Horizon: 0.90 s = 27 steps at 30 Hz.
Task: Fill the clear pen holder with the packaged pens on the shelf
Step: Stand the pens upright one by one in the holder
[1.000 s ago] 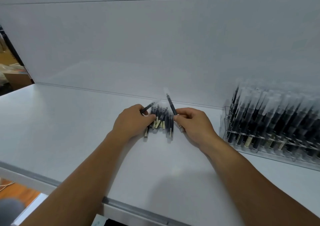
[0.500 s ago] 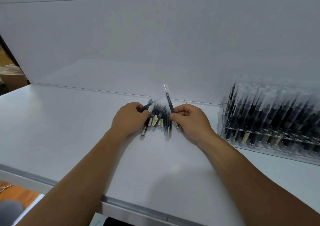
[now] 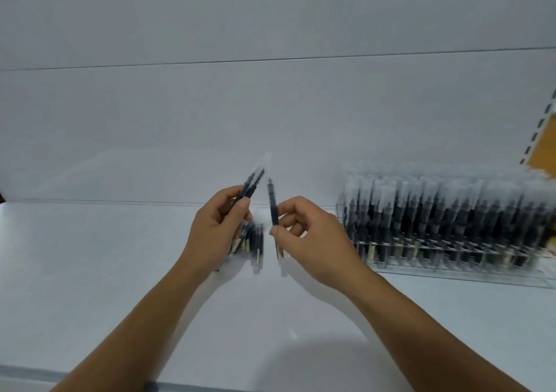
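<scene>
My left hand (image 3: 215, 232) grips two black pens in clear sleeves (image 3: 251, 185), their tips slanting up and to the right. My right hand (image 3: 313, 241) pinches a single packaged pen (image 3: 273, 211), held nearly upright above the shelf. Between and below the hands a small pile of packaged pens (image 3: 252, 241) lies on the white shelf (image 3: 90, 271). To the right stands the clear pen holder (image 3: 445, 274), with several packaged pens standing upright in it.
A white back wall (image 3: 270, 105) rises behind the shelf. The shelf's grey front edge (image 3: 27, 373) runs along the bottom left. A slotted shelf upright with an orange panel (image 3: 541, 138) shows at the far right.
Both hands have lifted off the pile, each with pens in its grip. The camera view has tilted up and shifted, so the holder shows more fully on the right.
</scene>
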Tool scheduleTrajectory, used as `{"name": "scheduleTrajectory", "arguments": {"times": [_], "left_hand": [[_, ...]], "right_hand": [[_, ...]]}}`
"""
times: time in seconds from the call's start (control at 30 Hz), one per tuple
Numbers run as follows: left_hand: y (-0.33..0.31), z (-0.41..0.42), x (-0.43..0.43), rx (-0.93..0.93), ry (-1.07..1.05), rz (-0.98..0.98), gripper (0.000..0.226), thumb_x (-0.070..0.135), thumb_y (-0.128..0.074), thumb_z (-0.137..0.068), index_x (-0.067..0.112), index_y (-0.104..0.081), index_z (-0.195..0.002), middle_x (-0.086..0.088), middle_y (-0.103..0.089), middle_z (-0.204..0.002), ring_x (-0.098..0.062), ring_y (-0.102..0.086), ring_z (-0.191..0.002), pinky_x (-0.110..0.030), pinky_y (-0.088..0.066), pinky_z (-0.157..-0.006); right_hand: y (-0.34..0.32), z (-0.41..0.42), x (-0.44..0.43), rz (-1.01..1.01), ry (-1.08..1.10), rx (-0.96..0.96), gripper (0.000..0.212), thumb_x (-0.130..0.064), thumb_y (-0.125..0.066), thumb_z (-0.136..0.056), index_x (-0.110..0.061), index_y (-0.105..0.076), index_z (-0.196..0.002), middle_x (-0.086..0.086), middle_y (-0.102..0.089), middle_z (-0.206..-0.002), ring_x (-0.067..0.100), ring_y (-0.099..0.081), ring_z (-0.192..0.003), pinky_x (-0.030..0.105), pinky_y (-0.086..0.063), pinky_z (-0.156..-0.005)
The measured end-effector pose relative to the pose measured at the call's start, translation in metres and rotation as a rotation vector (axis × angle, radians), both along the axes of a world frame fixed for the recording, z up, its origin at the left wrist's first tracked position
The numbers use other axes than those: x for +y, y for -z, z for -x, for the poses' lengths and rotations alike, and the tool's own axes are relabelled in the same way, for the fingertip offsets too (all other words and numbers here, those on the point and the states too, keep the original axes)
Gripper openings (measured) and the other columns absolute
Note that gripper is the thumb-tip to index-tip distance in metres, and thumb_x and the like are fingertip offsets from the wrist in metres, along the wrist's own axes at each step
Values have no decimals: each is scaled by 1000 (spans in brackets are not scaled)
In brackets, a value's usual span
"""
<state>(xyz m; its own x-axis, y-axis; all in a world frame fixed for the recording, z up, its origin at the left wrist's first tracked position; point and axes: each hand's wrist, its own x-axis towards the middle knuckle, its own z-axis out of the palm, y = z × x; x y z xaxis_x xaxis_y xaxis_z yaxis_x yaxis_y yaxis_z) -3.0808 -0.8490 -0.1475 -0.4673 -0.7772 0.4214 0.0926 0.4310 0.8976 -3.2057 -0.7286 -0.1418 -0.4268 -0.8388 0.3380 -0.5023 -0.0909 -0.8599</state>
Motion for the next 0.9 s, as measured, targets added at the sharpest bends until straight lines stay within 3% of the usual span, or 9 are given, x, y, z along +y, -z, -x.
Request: {"name": "scheduleTrajectory", "arguments": {"times": [0.1,0.2,0.27,0.4,0.5,0.7,0.8,0.9], "left_hand": [[-4,15,25,81,100,-70,16,13,-55,-96,19,-65,-107,4,-61,-65,-9,-39,-47,-15,-37,-48],[-3,34,50,121,203,-112,16,15,-54,-96,19,-66,-106,1,-62,-70,-10,-36,-49,-15,-34,-48],[-3,49,65,143,258,-167,16,18,-54,-96,21,-66,-106,3,-62,-72,-10,-38,-50,-15,-34,-50],[-7,76,89,236,354,-302,13,23,-55,-93,21,-66,-101,4,-64,-73,-8,-40,-49,-14,-36,-51],[-1,85,102,282,410,-357,20,27,-59,-83,17,-65,-100,1,-67,-74,-8,-40,-47,-13,-36,-47],[14,81,108,256,438,-443,25,23,-63,-77,12,-66,-98,-5,-67,-71,-8,-33,-42,-12,-33,-44],[15,81,109,233,460,-434,22,19,-63,-78,10,-66,-98,-6,-67,-70,-8,-34,-42,-13,-33,-45],[16,82,111,219,480,-433,20,16,-62,-78,8,-66,-96,-6,-67,-70,-8,-34,-42,-13,-33,-44]], "right_hand": [[0,15,37,41,32,-4,13,-19,-71,-86,-30,-63,-86,-8,-67,-75,7,-57,-65,26,-52,-66],[-5,36,73,96,109,-51,9,-16,-71,-87,-23,-67,-83,12,-67,-80,30,-59,-71,41,-53,-69],[-12,53,93,120,190,-52,4,-20,-71,-88,-22,-70,-85,13,-66,-77,30,-60,-70,38,-53,-64],[-24,83,114,203,335,-95,7,-18,-69,-89,-25,-68,-89,5,-69,-80,12,-65,-69,21,-54,-63],[-28,94,117,220,374,-93,10,-14,-67,-90,-23,-65,-95,3,-71,-84,12,-69,-72,23,-56,-67],[-22,102,111,156,453,65,12,-20,-70,-88,-30,-63,-87,-1,-69,-78,23,-68,-75,29,-57,-71],[-19,106,108,100,481,153,14,-25,-71,-88,-34,-61,-85,-6,-68,-77,20,-66,-73,30,-57,-73],[-17,109,108,60,498,201,8,-28,-72,-87,-28,-64,-89,-8,-67,-75,15,-63,-67,27,-56,-70]]}}
